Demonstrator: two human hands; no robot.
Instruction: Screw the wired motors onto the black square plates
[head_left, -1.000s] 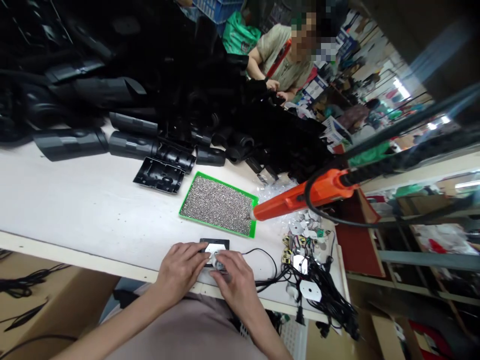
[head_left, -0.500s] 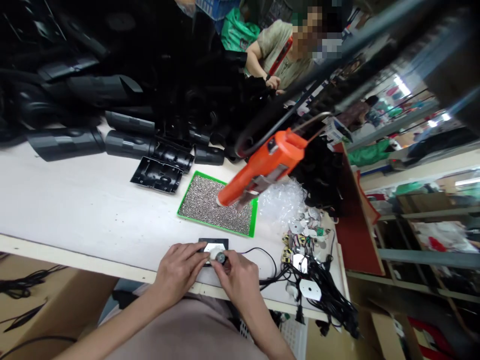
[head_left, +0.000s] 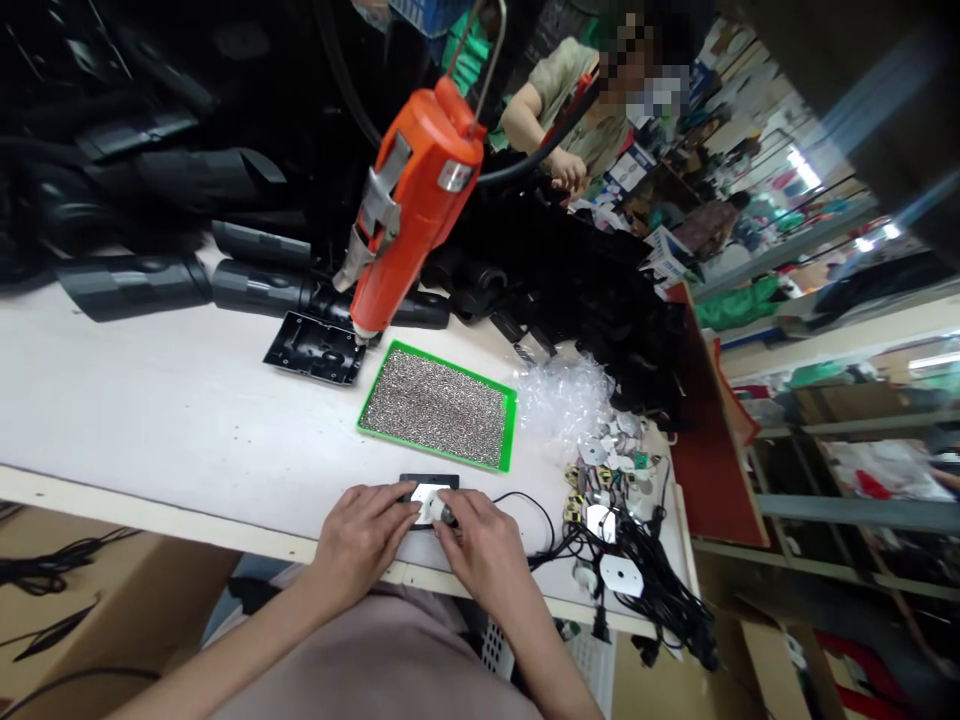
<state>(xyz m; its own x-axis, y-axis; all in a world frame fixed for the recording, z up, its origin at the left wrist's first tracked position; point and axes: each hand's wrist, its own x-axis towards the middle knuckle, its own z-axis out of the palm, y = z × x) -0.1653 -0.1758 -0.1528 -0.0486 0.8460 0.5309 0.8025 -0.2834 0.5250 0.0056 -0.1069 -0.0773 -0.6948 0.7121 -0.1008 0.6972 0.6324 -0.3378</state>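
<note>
A small black plastic housing (head_left: 407, 479) lies near the front edge of the table, with a white plate (head_left: 423, 493) on it. My left hand (head_left: 361, 540) is at its left side, with fingertips pinched together at the edge of the plate. Between thumb and fingers, my right hand (head_left: 486, 548) grips a small white round part (head_left: 437, 508) with a grey end, over the plate. A thin black cable (head_left: 536, 503) runs off to the right of my right hand. Just beyond the housing is a green tray (head_left: 512, 430) full of small metal screws.
An orange electric screwdriver (head_left: 420, 195) hangs above the table beyond the tray. Black shells (head_left: 259, 288) and an open black cover (head_left: 315, 350) lie at the back left. Clear plastic bags (head_left: 566, 400) and a bundle of black cables (head_left: 660, 590) lie right. Opposite works another person (head_left: 559, 95).
The hanging screwdriver has swung left and away, off the screw tray. My right fingers have shifted slightly around the white round part. My left hand has barely moved.
</note>
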